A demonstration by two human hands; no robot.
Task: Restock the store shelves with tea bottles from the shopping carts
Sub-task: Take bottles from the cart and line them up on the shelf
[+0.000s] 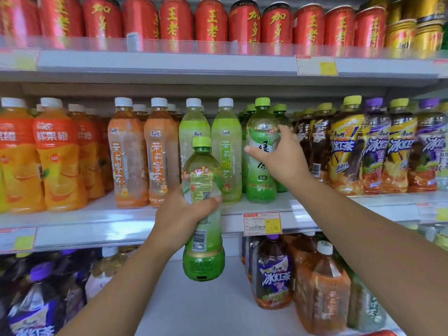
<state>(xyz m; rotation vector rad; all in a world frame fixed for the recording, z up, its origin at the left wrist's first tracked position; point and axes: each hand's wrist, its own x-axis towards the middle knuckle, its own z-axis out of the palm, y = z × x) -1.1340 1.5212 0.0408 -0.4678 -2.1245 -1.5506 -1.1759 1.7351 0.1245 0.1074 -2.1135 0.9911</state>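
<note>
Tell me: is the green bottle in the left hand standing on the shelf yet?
Not yet. The left hand holds the green bottle upright in front of the shelf edge, its base hanging below it.

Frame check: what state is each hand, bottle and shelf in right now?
left hand: grips held green tea bottle round its middle.
right hand: grips shelf green tea bottle.
held green tea bottle: upright, capped, in the air before the shelves.
shelf green tea bottle: upright, capped, standing at the front of middle shelf.
middle shelf: stocked with upright bottles.
</note>
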